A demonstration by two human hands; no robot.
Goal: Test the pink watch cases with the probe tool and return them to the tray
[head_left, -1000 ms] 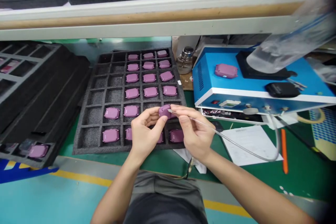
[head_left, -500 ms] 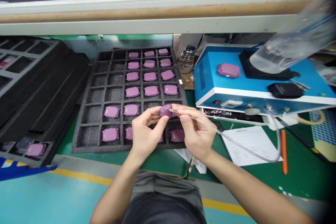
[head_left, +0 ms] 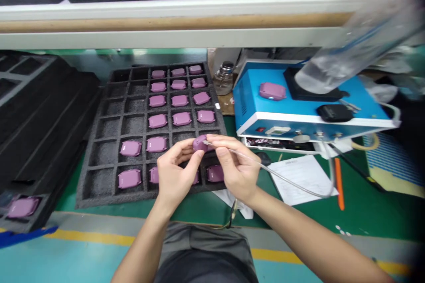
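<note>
My left hand (head_left: 174,174) pinches a purple watch case (head_left: 199,143) between thumb and fingers, tilted up over the foam tray. In my right hand (head_left: 241,170) is a thin clear tube (head_left: 292,182), its narrow metal-looking tip set at the side of the case. Whether the tip touches the case or enters it, I cannot tell. Under both hands lies the dark foam tray (head_left: 86,199), with several more purple watch cases (head_left: 129,178) in its compartments. My left hand and wrist hide part of the front rows.
At the right, a blue machine (head_left: 249,93) carries another case, a black stand and a tilted clear bottle (head_left: 315,75). Nearby lie a paper sheet (head_left: 299,177) and an orange stick (head_left: 339,183). A glass jar (head_left: 224,78) stands behind; stacked foam trays (head_left: 40,128) rise at left.
The whole view has shifted, so the tray, machine and hands appear farther left. Both hands keep the same grip, the tube tip still at the watch case.
</note>
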